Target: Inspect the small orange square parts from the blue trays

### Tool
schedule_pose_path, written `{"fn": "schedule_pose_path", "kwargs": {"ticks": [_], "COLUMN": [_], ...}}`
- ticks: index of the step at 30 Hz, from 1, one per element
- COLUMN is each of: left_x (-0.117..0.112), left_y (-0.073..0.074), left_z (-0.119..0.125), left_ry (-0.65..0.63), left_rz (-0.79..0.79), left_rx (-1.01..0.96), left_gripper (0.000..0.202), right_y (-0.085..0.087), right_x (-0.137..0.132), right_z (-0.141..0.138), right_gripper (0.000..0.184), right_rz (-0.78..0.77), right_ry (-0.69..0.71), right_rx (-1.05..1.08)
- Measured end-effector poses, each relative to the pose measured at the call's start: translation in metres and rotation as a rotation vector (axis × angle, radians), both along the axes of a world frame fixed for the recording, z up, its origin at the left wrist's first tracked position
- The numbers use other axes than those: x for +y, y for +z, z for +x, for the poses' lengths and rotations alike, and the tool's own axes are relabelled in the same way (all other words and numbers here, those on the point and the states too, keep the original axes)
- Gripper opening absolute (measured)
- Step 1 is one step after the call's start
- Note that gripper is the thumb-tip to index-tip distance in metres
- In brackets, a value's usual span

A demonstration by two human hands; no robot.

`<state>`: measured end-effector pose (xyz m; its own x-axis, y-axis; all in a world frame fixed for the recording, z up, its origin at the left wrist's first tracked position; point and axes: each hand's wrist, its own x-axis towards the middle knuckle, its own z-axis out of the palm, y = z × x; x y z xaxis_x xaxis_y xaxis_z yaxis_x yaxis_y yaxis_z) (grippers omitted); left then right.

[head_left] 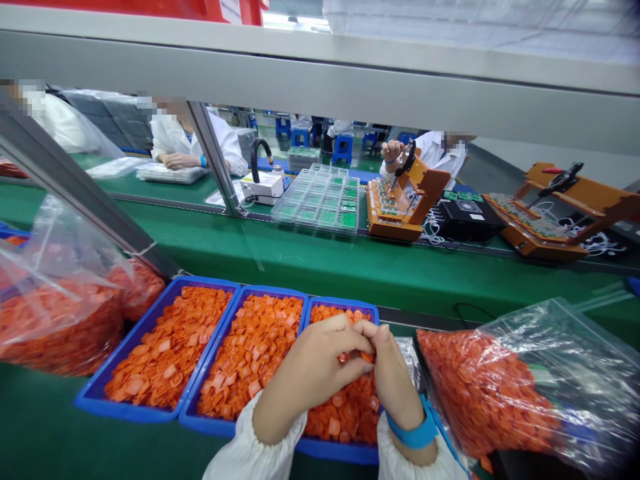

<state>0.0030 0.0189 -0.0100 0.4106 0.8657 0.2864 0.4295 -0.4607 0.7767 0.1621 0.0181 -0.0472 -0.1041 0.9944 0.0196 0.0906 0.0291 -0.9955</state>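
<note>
A small orange piece [367, 357] sits between the thumb and fingers of the left hand [317, 360], which pinches it above the right-hand blue tray [345, 455]. The right hand [395, 377], with a blue wristband [415, 433], leans in with its fingertips against the left; whether it grips anything I cannot tell. The tray beneath holds a heap of orange pieces, some of them round. Beside it, the middle blue tray [204, 425] is filled with squarish orange pieces, and the left-hand blue tray [125, 415] with flat orange ones. Clear bags of orange parts flank the row: one on the right [595, 383], others on the left. Farther back, clear compartmented trays [315, 229] contain green boards [347, 219].
</note>
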Motion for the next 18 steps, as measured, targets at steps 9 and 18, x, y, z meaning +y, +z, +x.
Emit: {"fn": "schedule_pose_path", "kwargs": {"ticks": [9,18], "left_x": [-0.0008,-0.0015], "left_y": [-0.0002,0.0020], "left_z": [-0.0038,-0.0054], "left_ry": [0.040,0.047], "left_rz": [0.159,0.193], "left_rx": [-0.209,-0.472], "left_gripper": [0.007,0.005], "right_y": [-0.0045,-0.0057], "right_x": [0.0027,0.0019], "right_z": [-0.0003,-0.0004], "right_gripper": [0.074,0.070], "right_rz": [-0.043,-0.074], "right_ry": [0.030,0.059], "right_rx": [0.136,0.211]}}
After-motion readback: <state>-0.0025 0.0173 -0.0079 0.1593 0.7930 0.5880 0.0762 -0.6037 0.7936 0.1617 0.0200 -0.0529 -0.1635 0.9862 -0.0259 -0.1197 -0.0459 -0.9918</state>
